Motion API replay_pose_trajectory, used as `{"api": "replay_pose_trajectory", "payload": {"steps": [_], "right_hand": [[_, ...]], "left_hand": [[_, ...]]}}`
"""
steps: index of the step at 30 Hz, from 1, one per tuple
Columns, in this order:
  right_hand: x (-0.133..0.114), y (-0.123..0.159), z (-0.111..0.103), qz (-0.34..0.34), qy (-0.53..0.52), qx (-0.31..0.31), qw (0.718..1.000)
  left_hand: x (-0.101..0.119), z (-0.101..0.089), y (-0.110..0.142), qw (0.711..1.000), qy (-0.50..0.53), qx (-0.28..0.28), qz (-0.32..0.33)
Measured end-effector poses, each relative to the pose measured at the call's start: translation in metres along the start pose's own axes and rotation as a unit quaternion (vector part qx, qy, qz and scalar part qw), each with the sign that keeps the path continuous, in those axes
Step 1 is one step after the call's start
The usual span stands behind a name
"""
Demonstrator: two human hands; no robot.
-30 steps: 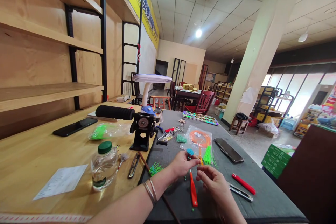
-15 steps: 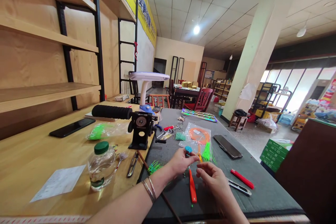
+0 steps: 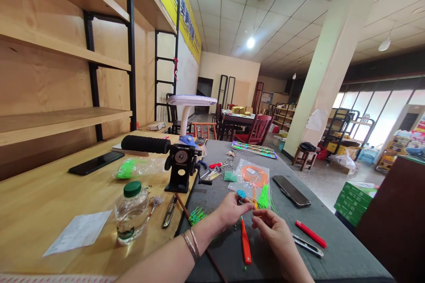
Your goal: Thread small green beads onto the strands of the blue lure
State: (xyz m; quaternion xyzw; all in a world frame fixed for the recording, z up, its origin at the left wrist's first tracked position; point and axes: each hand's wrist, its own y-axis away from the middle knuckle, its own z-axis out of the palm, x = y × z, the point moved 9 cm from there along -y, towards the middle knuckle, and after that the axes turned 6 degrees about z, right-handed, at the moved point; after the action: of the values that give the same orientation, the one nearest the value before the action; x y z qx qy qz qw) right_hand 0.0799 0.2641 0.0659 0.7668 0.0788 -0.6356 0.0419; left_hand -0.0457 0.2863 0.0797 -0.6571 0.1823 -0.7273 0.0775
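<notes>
Left hand (image 3: 230, 211): closed, pinching a small blue tuft (image 3: 241, 194). Right hand (image 3: 270, 230): thumb and forefinger nearly closed beside it; hold unclear. Below: orange-handled tool (image 3: 246, 247).

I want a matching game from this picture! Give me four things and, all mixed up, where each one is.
Things:
1. Bottle with a green cap
2. Bangles
3. Red-handled tool
4. White desk lamp

Places:
A. On the gray mat
B. Standing far beyond the left hand
C. Around the left forearm
D. On the wooden tabletop

Pairs: 1-D, 2-C, 3-A, 4-B
</notes>
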Motion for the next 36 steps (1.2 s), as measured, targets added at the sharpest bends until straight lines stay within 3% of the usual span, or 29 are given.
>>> {"api": "replay_pose_trajectory", "payload": {"steps": [4, 8, 11, 16, 20, 24, 27, 30, 33, 36], "right_hand": [[-0.015, 0.0, -0.013, -0.038, 0.033, 0.046, 0.998], [-0.051, -0.005, -0.026, -0.103, 0.067, 0.1, 0.987], [-0.069, -0.014, -0.013, -0.091, 0.055, 0.04, 0.993], [-0.076, -0.025, 0.017, -0.036, 0.019, -0.056, 0.998], [-0.075, -0.026, 0.023, -0.031, -0.004, -0.062, 0.998], [-0.069, -0.02, 0.013, -0.029, -0.041, -0.026, 0.998], [-0.057, -0.013, 0.003, -0.015, -0.104, 0.006, 0.994], [-0.044, -0.005, -0.001, -0.005, -0.212, 0.025, 0.977], [-0.033, 0.002, 0.002, -0.002, -0.28, 0.046, 0.959], [-0.025, 0.006, 0.011, 0.011, -0.348, 0.049, 0.936]], "left_hand": [[0.007, 0.004, 0.0, 0.999, -0.018, -0.026, 0.013], [0.014, 0.019, 0.005, 0.993, -0.041, -0.112, 0.018], [0.013, 0.027, 0.011, 0.983, -0.079, -0.168, 0.009], [0.009, 0.032, 0.017, 0.973, -0.114, -0.2, -0.013], [0.013, 0.035, 0.021, 0.975, -0.098, -0.197, -0.021], [0.021, 0.037, 0.022, 0.976, -0.075, -0.207, 0.004], [0.03, 0.033, 0.017, 0.981, -0.04, -0.187, 0.031], [0.041, 0.021, 0.01, 0.992, 0.004, -0.107, 0.061], [0.046, 0.013, 0.009, 0.995, 0.054, -0.038, 0.069], [0.045, 0.013, 0.011, 0.993, 0.105, -0.005, 0.062]]}}
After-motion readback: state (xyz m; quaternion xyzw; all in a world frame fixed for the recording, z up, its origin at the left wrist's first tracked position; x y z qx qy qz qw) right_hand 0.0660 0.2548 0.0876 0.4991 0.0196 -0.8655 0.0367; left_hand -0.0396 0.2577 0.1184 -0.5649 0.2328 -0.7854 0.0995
